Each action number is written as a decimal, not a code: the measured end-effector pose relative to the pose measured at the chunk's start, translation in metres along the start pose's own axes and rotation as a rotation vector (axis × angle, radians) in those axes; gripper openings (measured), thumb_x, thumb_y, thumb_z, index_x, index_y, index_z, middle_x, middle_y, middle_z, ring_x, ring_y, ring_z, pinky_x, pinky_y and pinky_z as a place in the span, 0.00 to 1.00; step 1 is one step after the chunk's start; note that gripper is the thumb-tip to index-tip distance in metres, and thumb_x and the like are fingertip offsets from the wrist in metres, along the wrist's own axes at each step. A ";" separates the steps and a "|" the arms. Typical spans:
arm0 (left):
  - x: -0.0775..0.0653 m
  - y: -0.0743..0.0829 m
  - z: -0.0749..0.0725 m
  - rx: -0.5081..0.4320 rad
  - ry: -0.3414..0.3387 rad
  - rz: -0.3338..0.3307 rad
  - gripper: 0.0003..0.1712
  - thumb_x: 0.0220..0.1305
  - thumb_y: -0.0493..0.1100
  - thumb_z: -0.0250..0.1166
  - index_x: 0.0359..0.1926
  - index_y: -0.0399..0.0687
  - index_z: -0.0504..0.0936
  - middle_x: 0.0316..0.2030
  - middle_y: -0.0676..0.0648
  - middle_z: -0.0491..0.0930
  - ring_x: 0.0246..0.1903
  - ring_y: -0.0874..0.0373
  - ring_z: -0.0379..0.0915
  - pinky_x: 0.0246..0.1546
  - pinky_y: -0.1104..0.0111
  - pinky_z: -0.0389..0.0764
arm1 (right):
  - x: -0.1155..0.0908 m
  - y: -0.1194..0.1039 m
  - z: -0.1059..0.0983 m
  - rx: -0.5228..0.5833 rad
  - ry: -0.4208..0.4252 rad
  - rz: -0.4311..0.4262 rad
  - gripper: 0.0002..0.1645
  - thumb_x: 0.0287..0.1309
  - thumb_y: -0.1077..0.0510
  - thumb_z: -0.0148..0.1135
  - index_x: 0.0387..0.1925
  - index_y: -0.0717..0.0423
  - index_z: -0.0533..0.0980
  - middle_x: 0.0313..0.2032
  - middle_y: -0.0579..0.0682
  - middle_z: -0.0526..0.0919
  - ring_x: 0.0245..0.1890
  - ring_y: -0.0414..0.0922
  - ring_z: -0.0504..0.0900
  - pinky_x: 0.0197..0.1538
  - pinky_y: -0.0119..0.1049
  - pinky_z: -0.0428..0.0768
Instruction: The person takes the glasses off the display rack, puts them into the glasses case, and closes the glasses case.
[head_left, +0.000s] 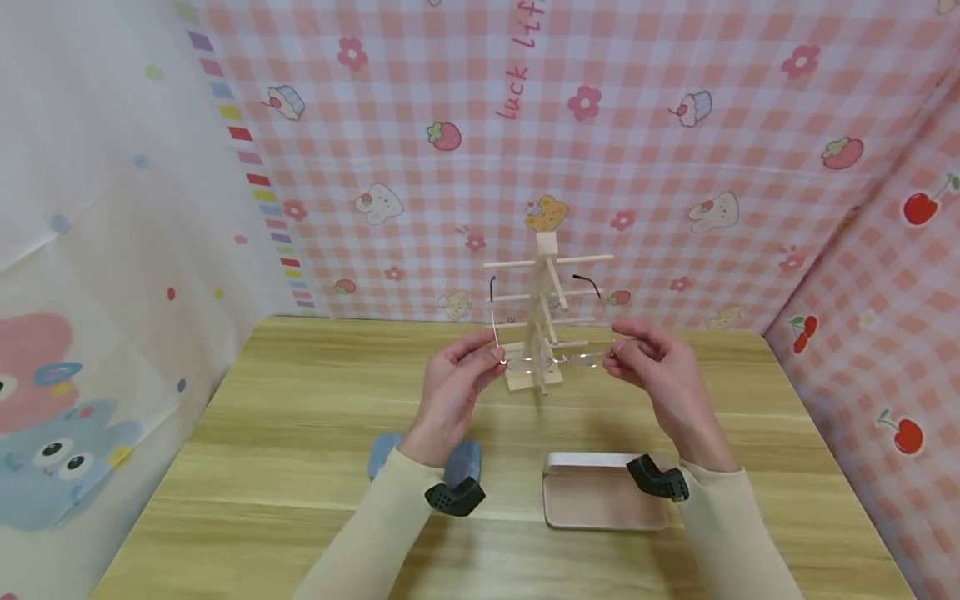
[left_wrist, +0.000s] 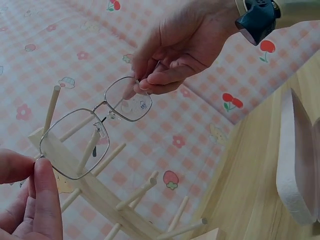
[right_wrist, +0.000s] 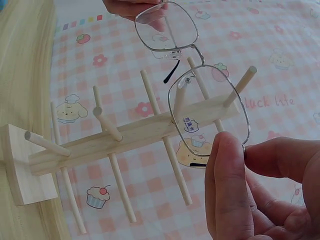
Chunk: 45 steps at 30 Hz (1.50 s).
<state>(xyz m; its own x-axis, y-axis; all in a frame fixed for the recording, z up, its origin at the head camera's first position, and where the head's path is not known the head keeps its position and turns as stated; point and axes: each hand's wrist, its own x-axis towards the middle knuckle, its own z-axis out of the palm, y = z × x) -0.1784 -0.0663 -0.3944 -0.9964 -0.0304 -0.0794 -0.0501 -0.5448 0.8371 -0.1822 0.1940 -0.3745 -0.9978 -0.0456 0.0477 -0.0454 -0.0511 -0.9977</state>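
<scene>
The left hand (head_left: pixel 452 385) and right hand (head_left: pixel 663 379) pinch opposite sides of the glasses (head_left: pixel 583 360) in front of a wooden stand (head_left: pixel 541 312); an open case (head_left: pixel 600 502) (pinkish inside) and a blue object (head_left: pixel 467 461) lie on the desk (head_left: pixel 247 467).

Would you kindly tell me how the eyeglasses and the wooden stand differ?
The eyeglasses have thin silvery rims and clear lenses; the wooden stand has a thick pale post with pegs. The left hand and right hand hold the eyeglasses up, while the wooden stand rests on the table. Both have slender projecting parts.
</scene>
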 end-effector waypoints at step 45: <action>-0.045 -0.027 -0.037 0.472 -0.061 0.191 0.11 0.62 0.29 0.71 0.46 0.35 0.88 0.40 0.36 0.86 0.37 0.58 0.84 0.43 0.68 0.87 | -0.075 0.052 0.019 -0.230 0.120 -0.170 0.16 0.61 0.78 0.58 0.51 0.70 0.72 0.38 0.61 0.77 0.31 0.40 0.88 0.38 0.34 0.88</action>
<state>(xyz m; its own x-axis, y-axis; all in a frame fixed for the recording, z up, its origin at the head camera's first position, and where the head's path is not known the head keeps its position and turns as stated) -0.1292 -0.0810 -0.4336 -0.9923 -0.0354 0.1186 0.1215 -0.0964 0.9879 -0.1087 0.1762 -0.4291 -0.9729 0.0630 0.2224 -0.2081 0.1796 -0.9615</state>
